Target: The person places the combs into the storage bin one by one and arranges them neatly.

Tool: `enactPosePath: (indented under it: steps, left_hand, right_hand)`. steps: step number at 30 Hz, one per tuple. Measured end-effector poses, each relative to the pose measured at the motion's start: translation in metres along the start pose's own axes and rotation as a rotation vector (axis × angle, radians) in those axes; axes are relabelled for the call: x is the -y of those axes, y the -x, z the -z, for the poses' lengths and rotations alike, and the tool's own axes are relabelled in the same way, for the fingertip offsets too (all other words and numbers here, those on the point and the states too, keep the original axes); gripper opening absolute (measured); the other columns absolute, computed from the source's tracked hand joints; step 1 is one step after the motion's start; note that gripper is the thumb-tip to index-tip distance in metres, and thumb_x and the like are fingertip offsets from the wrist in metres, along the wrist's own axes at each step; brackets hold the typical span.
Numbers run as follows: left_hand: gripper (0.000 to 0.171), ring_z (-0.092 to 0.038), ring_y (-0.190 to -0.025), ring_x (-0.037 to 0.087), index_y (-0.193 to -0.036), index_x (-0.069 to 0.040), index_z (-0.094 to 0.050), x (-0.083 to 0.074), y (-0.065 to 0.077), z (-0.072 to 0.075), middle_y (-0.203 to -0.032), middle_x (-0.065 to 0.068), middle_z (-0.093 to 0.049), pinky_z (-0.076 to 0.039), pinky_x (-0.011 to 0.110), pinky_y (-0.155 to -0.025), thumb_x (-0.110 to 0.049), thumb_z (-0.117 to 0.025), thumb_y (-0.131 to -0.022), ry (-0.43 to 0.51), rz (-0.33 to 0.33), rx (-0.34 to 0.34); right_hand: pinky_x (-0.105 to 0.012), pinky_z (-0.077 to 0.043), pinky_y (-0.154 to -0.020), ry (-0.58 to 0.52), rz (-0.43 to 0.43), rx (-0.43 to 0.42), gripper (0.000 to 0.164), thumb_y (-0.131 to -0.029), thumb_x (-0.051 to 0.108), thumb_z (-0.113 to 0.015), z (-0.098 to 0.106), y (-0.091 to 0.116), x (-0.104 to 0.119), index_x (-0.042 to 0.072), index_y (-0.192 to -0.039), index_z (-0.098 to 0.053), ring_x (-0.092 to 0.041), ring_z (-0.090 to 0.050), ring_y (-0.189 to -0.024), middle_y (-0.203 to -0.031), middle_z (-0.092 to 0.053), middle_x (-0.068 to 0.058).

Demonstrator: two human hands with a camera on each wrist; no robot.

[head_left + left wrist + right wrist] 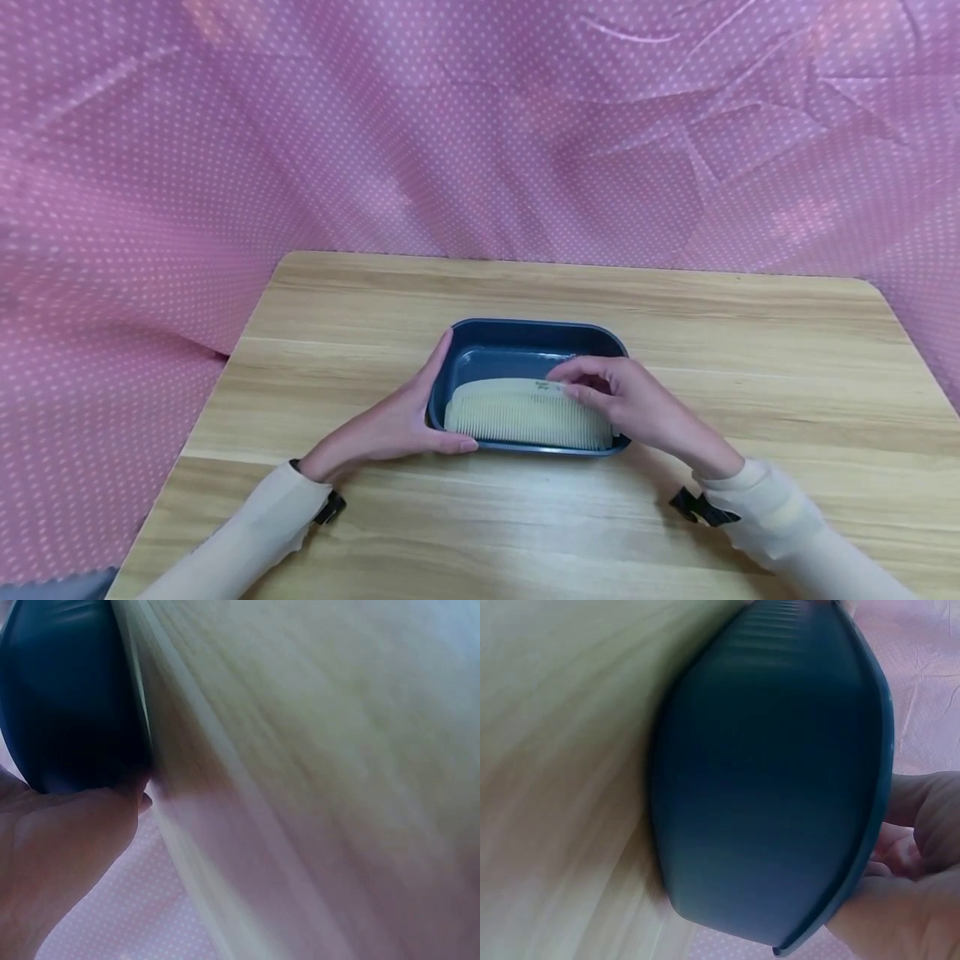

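A dark blue rectangular basin (551,332) stands on the table, its outer wall showing in the left wrist view. Inside, along its front side, leans a pale cream comb (525,414) with its teeth toward the front rim and small dark print on its spine. My left hand (401,425) holds the basin's left end, thumb along the front rim and fingers along the left wall. With thumb and fingers, my right hand (630,408) pinches the comb near the right end of its spine. In the right wrist view the basin's wall hides the comb.
The light wooden table (360,317) has rounded far corners. Behind it and to the sides hangs a pink cloth (480,150) with white dots. Black straps sit at both wrists, beside pale sleeves (255,525).
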State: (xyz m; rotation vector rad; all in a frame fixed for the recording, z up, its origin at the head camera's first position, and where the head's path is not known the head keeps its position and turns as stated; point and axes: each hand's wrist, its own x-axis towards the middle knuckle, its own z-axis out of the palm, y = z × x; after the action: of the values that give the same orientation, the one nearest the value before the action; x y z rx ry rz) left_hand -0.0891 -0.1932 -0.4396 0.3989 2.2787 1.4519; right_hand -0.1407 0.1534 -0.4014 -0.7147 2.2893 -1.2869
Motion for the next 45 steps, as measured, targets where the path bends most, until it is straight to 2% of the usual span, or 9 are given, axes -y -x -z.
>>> enactPosePath:
  steps: [12, 25, 27, 30, 33, 35, 38, 40, 45]
  left_hand:
    - [0.140, -0.012, -0.164, 0.026, -0.171, -0.046, 0.016, 0.001, -0.002, 0.000, -0.181, -0.006, -0.001, -0.023, 0.071, -0.123, -0.047, -0.095, -0.086, -0.008, -0.002, 0.006]
    - [0.139, -0.016, -0.163, 0.027, -0.173, -0.044, 0.012, 0.000, -0.011, 0.001, -0.181, -0.004, -0.003, -0.026, 0.068, -0.123, -0.047, -0.096, -0.085, -0.036, -0.012, 0.035]
    - [0.137, -0.017, -0.163, 0.027, -0.174, -0.044, 0.008, -0.002, -0.009, 0.002, -0.181, -0.004, -0.004, -0.029, 0.066, -0.123, -0.053, -0.095, -0.084, -0.119, -0.033, 0.008]
    - [0.124, -0.024, -0.161, 0.034, -0.177, -0.040, -0.005, -0.009, -0.001, 0.004, -0.181, 0.001, -0.011, -0.035, 0.071, -0.117, -0.066, -0.086, -0.087, -0.365, -0.115, -0.103]
    - [0.111, -0.033, -0.158, 0.039, -0.177, -0.035, -0.020, -0.020, 0.010, 0.008, -0.179, 0.007, -0.022, -0.037, 0.075, -0.113, -0.075, -0.075, -0.089, -0.640, -0.243, -0.249]
    - [0.106, -0.032, -0.158, 0.040, -0.176, -0.033, -0.024, -0.030, 0.014, 0.010, -0.179, 0.010, -0.022, -0.033, 0.075, -0.116, -0.079, -0.068, -0.091, -0.770, -0.340, -0.296]
    - [0.108, -0.021, -0.162, 0.041, -0.177, -0.031, -0.021, -0.045, 0.015, 0.010, -0.181, 0.013, -0.013, -0.023, 0.071, -0.123, -0.086, -0.057, -0.092, -0.946, -0.460, -0.284]
    - [0.110, -0.009, -0.165, 0.039, -0.178, -0.029, -0.016, -0.053, 0.013, 0.009, -0.182, 0.013, -0.005, -0.016, 0.070, -0.126, -0.090, -0.049, -0.093, -1.026, -0.490, -0.244]
    - [0.115, 0.004, -0.166, 0.035, -0.178, -0.024, -0.008, -0.060, 0.006, 0.007, -0.183, 0.012, 0.000, -0.011, 0.072, -0.126, -0.092, -0.046, -0.093, -1.115, -0.443, -0.152]
  right_hand:
    - [-0.032, -0.057, -0.084, 0.202, 0.172, -0.065, 0.029, -0.105, -0.002, -0.070, -0.014, 0.006, -0.004, 0.016, -0.123, -0.081, -0.013, -0.065, -0.102, -0.118, -0.075, 0.007]
    - [-0.041, -0.058, -0.094, 0.523, 0.264, -0.086, 0.030, -0.102, 0.002, -0.075, -0.023, 0.020, -0.004, 0.005, -0.132, -0.076, -0.020, -0.064, -0.115, -0.127, -0.071, -0.005]
    - [-0.045, -0.056, -0.101, 0.523, 0.271, -0.076, 0.031, -0.105, 0.009, -0.074, -0.020, 0.025, -0.005, 0.006, -0.136, -0.073, -0.022, -0.063, -0.123, -0.132, -0.069, -0.004]
    - [-0.050, -0.051, -0.110, 0.503, 0.314, -0.071, 0.037, -0.109, 0.021, -0.071, -0.012, 0.034, -0.008, 0.008, -0.143, -0.070, -0.024, -0.058, -0.136, -0.145, -0.065, -0.005]
    - [-0.055, -0.041, -0.116, 0.555, 0.412, -0.103, 0.050, -0.110, 0.037, -0.068, 0.000, 0.040, -0.016, 0.009, -0.152, -0.064, -0.030, -0.049, -0.148, -0.158, -0.056, -0.009]
    - [-0.061, -0.033, -0.118, 0.662, 0.464, -0.154, 0.066, -0.109, 0.054, -0.063, 0.008, 0.042, -0.020, 0.011, -0.158, -0.058, -0.035, -0.039, -0.155, -0.167, -0.047, -0.012]
    - [-0.068, -0.024, -0.119, 0.840, 0.518, -0.239, 0.086, -0.104, 0.075, -0.051, 0.016, 0.041, -0.023, 0.015, -0.165, -0.049, -0.043, -0.026, -0.160, -0.174, -0.036, -0.013]
    - [-0.069, -0.020, -0.120, 0.916, 0.541, -0.272, 0.092, -0.100, 0.081, -0.047, 0.019, 0.040, -0.022, 0.018, -0.167, -0.046, -0.045, -0.021, -0.162, -0.176, -0.032, -0.012]
    - [-0.067, -0.019, -0.120, 0.943, 0.568, -0.278, 0.093, -0.099, 0.081, -0.050, 0.020, 0.038, -0.018, 0.019, -0.169, -0.044, -0.044, -0.017, -0.163, -0.176, -0.031, -0.013]
